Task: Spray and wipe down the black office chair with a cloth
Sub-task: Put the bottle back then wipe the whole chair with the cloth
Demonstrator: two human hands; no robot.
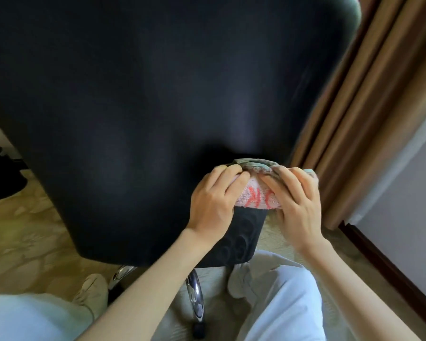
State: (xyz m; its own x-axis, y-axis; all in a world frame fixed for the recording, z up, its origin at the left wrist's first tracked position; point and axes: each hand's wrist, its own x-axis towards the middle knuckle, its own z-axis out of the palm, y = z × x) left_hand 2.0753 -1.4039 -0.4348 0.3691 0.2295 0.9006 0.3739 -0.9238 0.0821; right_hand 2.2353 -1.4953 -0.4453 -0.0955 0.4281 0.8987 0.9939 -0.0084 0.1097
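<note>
Ok, black office chair (133, 94) is filling most of the view, standing just ahead of the person on the carpet (22, 230). Its backrest (158, 57) is showing its rear face to the camera. Long axis is running top to bottom of frame, wide at the top and narrowing toward the lower edge.

Brown curtain (369, 119) is hanging along the right, with grey wall (408, 205) and dark baseboard (379, 262) beside it. Pale trouser legs (280, 303) are taking up the bottom of frame, and light slippers (94, 291) are resting on the carpet near the chair base.

Only container: a dark round bin (0, 178) at the far left edge, carrying a shiny metal rim on top and half cut off by the frame. Can't tell what is sitting inside it.

Black support bracket (239, 239) is sticking out below the backrest, long axis angling down and slightly left toward the person.

Left hand (212, 205) is gripping the cloth's left end, fingers curling over the top. Right hand (298, 205) is gripping the right end the same way, fingers bending down onto it. Both hands are pressing against the bracket's upper end, one on each side.

Cloth (256, 198), pink-white with red lettering and a grey-green edge, is draping over the bracket where it is meeting the backrest. Its long axis is running left to right, across the bracket.

Chrome base leg (194, 299) is pointing down-frame under the bracket, ending at a black caster (199, 328).
</note>
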